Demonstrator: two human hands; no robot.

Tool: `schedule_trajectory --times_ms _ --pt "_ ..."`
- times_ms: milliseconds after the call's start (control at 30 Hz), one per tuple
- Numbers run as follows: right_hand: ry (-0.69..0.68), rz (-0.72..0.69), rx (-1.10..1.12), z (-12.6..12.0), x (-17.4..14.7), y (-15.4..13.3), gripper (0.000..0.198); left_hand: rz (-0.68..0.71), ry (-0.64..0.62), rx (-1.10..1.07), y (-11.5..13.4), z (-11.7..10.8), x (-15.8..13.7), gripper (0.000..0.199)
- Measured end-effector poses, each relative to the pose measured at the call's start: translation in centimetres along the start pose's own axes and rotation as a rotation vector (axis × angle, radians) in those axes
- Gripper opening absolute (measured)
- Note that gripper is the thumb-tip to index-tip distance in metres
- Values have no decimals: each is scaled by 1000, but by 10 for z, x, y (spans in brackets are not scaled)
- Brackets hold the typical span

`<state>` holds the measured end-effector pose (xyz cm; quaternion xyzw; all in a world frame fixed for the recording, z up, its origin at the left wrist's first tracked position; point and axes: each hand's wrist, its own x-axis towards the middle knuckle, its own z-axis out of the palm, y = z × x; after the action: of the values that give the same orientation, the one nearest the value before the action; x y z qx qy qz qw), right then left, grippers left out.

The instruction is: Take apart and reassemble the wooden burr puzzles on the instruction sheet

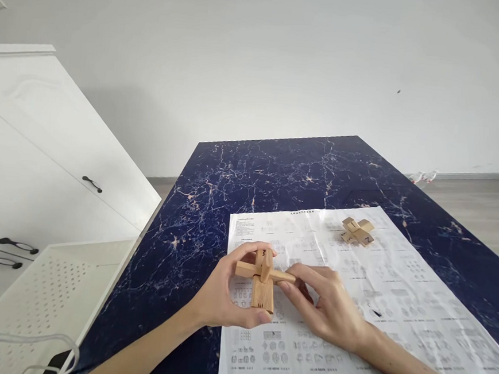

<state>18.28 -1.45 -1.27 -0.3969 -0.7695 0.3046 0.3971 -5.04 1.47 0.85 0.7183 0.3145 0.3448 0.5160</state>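
Both hands [267, 295] grip wooden puzzle [263, 280]; second puzzle [358, 230] beyond on sheet [405, 291].

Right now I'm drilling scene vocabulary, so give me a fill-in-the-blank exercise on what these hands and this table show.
1. The left hand and right hand hold a wooden interlocking puzzle above the ____ sheet.
2. A second wooden puzzle lies on the sheet's far ____ part.
3. The table top is dark ____ marble pattern.
4. The perforated white tray sits to the table's ____.

Missing words: instruction; right; blue; left
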Motion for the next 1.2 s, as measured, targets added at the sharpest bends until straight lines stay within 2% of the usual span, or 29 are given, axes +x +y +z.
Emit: schedule_trajectory --times_ms 233,400,533,667,733,833,1033,1200 --pt "-3 -47 -45 3 -2 3 28 153 79 127 -1 -1 0 87" --pt "-19 -1 -7 0 0 5 27 237 88 165 -4 3 -1 90" --pt "-51 37 83 -5 4 6 28 267 92 178 -8 7 -4 79" --pt "-36 31 102 -4 3 5 26 331 103 212 -12 8 -6 99" --pt "-37 18 96 -2 2 6 26 341 109 249 -12 7 -7 99" --pt "-57 8 92 -2 2 7 26 354 109 306 -11 7 -7 88" --pt "-82 2 90 -5 3 9 24 428 94 289 -11 6 -5 83" --pt "-93 -1 65 -5 2 10 24 387 91 319 -10 5 -6 85"
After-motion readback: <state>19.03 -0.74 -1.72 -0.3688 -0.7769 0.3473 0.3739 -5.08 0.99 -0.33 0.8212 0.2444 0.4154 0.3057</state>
